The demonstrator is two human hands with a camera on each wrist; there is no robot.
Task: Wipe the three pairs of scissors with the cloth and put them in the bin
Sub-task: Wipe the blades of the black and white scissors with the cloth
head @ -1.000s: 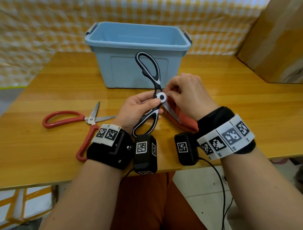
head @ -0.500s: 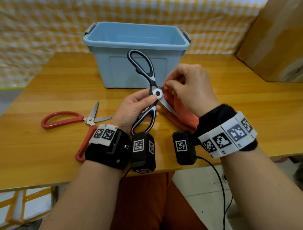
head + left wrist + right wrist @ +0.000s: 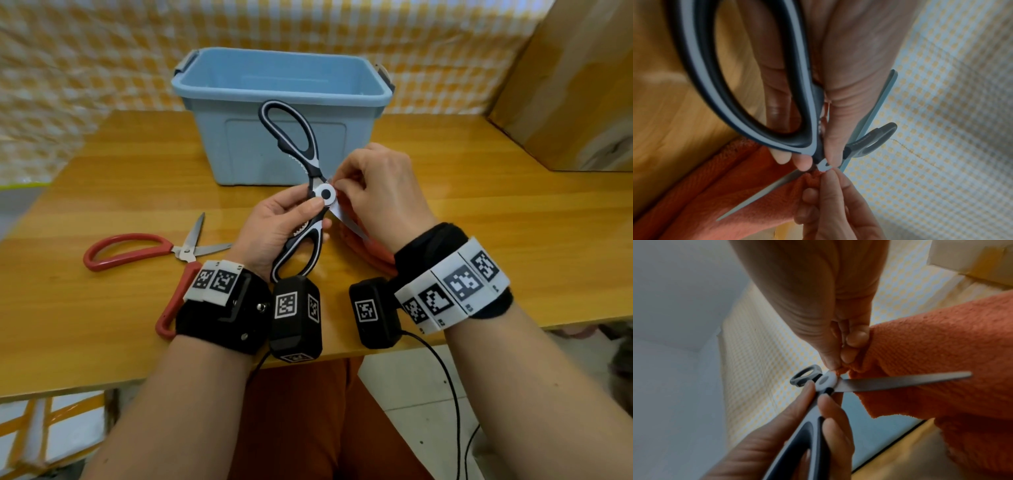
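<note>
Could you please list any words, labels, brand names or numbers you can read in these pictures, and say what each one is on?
No readable words, brands or numbers in any view.
Wrist bands and wrist cameras: black-and-white square marker patterns only, no letters.
Black scissors: no print legible on handles, blade or white pivot cap.
Red scissors, bin, cloth, cardboard box: no visible text.
</note>
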